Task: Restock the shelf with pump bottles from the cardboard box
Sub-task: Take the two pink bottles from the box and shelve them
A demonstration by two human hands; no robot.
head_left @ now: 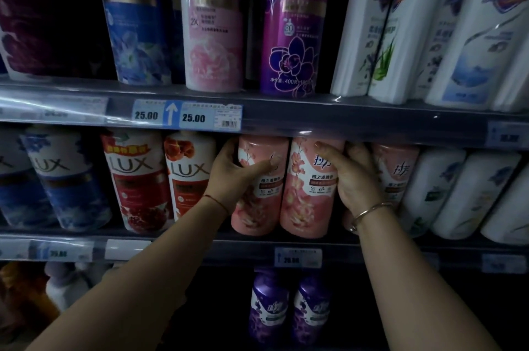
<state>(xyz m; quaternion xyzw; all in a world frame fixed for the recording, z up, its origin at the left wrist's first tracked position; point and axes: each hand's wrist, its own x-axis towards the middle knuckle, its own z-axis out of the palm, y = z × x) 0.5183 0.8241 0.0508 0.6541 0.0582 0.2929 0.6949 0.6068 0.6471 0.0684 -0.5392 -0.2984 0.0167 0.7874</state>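
Both hands are up at the middle shelf point(372, 137), each wrapped around a pink bottle. The left hand point(233, 171) grips the left pink bottle point(259, 193) from its left side, thumb across the label. The right hand point(353, 176) closes on the right pink bottle point(310, 187) from its right side, fingers pressed to the front. The two bottles stand upright and touching each other, their tops hidden behind the price rail of the shelf above. A third pink bottle point(396, 176) sits just behind the right hand. The cardboard box is out of view.

This looks like the seating step, with the pair being pushed back into their row.

The slot is tight. On the left, a red bottle point(187, 176) stands just beside the left hand's knuckles, so a sideways nudge could tip it into its neighbours. The pump tops seem to clear the shelf above by very little; lifting a bottle while pushing could jam a pump against that shelf. The wrapped labels look glossy, so a loose grip could let a bottle slip forward off the edge.
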